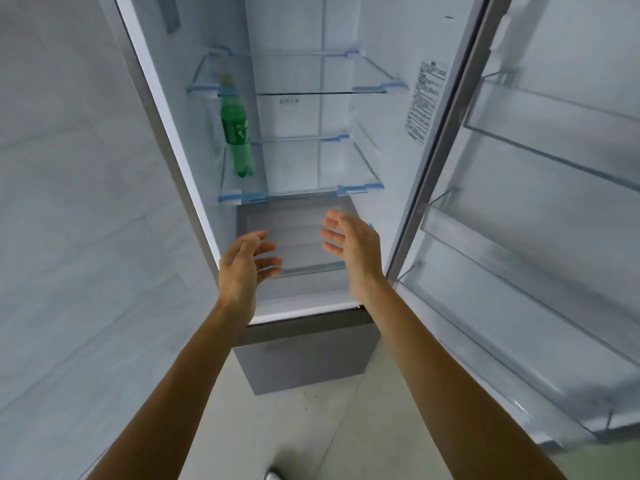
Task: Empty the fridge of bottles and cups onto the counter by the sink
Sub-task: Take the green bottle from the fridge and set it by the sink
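Both hands are hovering spread and holding nothing, left hand (242, 268) and right hand (353, 247) with palms facing each other, low in front of the open fridge (381, 98). Only one task item is showing: a green bottle (237, 133) standing upright at the far left of the lower glass shelf (311, 174), above and left of the hands, its cap blurring up near the upper shelf (322, 93). Risks, as I am judging them: a straight lift is likely knocking the cap against that upper shelf, and a hasty grab at the smooth body is risking a slip or a topple against the side wall. Counter and sink are lying out of view; the open door (554, 168) is crowding the right side.
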